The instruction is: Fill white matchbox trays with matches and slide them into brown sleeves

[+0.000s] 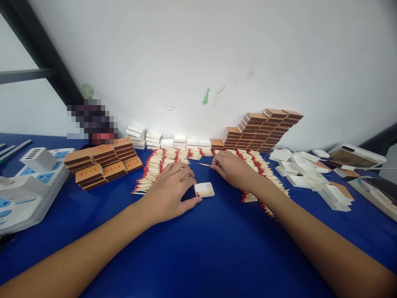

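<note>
A small white matchbox tray (204,188) lies on the blue table with a few matches (205,193) inside. My left hand (172,192) grips it at its left end, the thumb at the near corner and curled fingers at the far one. Beyond the tray, my right hand (234,167) pinches a match (204,164) whose red head points left; whether more than one is in the pinch I cannot tell. Rows of loose red-tipped matches spread on both sides, a left pile (150,169) beside my left hand and a right pile (260,165) partly under my right forearm.
Orange-brown matchboxes are stacked at the left (104,161) and against the wall at the right (260,130). White trays (180,140) line the wall. More loose trays (305,169) lie at the right, near a phone (375,192). A power strip (34,198) stands far left.
</note>
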A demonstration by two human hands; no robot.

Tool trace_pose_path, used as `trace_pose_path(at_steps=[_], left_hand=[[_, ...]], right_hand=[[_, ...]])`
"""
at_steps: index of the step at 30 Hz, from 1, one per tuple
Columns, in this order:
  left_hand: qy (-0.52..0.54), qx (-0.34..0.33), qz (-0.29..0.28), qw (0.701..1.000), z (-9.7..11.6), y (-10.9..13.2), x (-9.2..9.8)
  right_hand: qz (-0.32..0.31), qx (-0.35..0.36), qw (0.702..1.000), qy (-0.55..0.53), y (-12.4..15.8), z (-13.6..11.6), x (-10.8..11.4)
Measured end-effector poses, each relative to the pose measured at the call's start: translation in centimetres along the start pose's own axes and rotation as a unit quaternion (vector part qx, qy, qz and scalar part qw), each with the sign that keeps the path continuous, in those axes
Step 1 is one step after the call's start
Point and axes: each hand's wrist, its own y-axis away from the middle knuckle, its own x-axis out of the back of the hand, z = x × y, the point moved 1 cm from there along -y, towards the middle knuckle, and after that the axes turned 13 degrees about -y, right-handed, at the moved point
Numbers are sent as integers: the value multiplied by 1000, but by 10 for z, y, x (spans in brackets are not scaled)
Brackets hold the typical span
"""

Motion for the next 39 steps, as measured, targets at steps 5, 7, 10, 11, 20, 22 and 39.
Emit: trace_pose_path(at_steps=[5,7,10,11,20,22,39], left_hand=[[-1,-5,3,1000,0,1,0],[-1,-4,3,1000,0,1,1],[-2,-4,2,1000,0,2,1],[-3,-4,2,1000,0,1,0],[-4,-5,5,1000,-1,2,-2],[-2,-5,5,1000,-1,2,-2],[-7,-4,4,1000,-1,2,-1]], right_hand=[[6,6,1000,-8,0,-4,0],[17,-1,1000,-4,-1,-4,0],[28,-9,1000,3,-2,-3,-1],[27,-8,1000,3,-2,-3,-1],[35,-4,999,12,-4,0,-3],[30,1,999,12,-6,0,-5],[49,17,998,-29,-14,-7,-12]])
